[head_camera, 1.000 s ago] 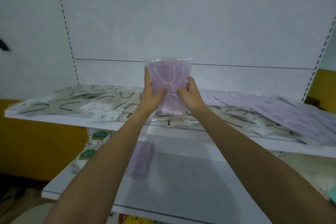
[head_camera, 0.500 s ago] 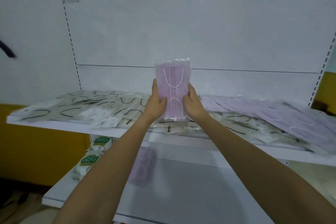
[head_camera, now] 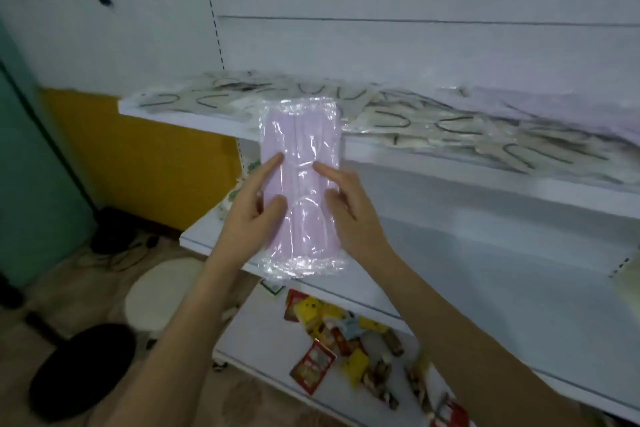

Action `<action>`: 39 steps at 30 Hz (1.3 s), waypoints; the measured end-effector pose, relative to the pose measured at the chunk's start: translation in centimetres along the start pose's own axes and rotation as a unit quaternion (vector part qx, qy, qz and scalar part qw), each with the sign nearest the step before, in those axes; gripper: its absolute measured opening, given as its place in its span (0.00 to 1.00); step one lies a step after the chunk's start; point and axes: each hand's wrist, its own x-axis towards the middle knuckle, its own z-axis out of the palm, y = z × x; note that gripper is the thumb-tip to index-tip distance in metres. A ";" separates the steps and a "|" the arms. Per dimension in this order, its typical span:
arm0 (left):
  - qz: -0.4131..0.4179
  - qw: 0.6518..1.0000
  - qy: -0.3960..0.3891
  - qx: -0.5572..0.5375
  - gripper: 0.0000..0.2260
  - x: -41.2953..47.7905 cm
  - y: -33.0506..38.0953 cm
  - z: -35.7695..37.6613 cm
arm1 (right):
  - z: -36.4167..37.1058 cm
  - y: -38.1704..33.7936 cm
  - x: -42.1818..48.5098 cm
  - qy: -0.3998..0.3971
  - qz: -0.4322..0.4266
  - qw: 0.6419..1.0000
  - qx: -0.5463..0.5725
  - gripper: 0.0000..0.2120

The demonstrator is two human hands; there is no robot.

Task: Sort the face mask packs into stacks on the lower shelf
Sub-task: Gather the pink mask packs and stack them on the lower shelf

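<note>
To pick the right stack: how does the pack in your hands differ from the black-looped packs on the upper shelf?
Colour: the held pack is lilac with pale loops; the shelf packs are off-white with black loops. Pose: the held pack is gripped by the left hand and right hand; the shelf packs lie flat, overlapping. Both are clear-wrapped.
</note>
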 end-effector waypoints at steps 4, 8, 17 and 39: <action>-0.164 0.986 -0.034 0.005 0.21 -9.2 -8.0 0.3 | 5.2 6.6 -9.5 -0.082 0.190 0.976 0.060 0.21; -0.266 0.963 -0.038 -0.018 0.21 -14.2 -12.4 2.7 | 6.4 11.2 -15.1 -0.067 0.325 0.941 0.068 0.23; -0.325 0.941 -0.089 -0.031 0.19 -8.5 -17.5 7.5 | 3.1 17.9 -10.0 0.053 0.423 0.901 0.073 0.24; -0.310 0.933 -0.090 0.158 0.18 14.1 -35.5 14.7 | 3.4 38.0 10.0 -0.020 0.415 0.903 -0.114 0.23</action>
